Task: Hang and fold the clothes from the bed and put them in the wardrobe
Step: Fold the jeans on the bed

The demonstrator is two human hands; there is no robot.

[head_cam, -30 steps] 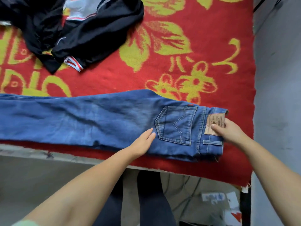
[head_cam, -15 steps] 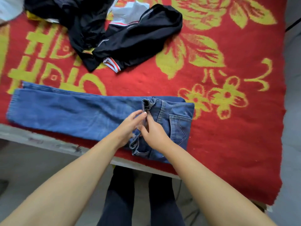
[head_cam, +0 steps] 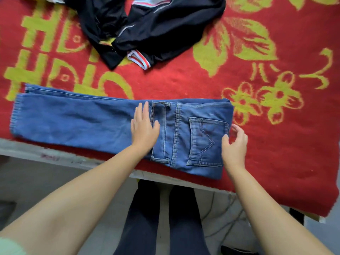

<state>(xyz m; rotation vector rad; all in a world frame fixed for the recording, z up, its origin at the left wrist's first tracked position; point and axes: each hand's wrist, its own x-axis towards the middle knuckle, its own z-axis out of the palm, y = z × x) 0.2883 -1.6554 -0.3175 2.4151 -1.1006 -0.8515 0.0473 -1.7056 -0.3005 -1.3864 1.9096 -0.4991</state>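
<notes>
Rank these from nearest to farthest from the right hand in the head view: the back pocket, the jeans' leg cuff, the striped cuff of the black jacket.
1. Back pocket: just left of the right hand, whose thumb touches it.
2. Striped cuff of the black jacket: up and to the left, farther back on the bed.
3. Jeans' leg cuff: far left end of the jeans.

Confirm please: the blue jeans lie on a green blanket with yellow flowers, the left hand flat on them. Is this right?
Not quite. The head view shows the blanket is red, not green, with yellow flowers. The rest holds: the left hand lies flat on the blue jeans.
</notes>
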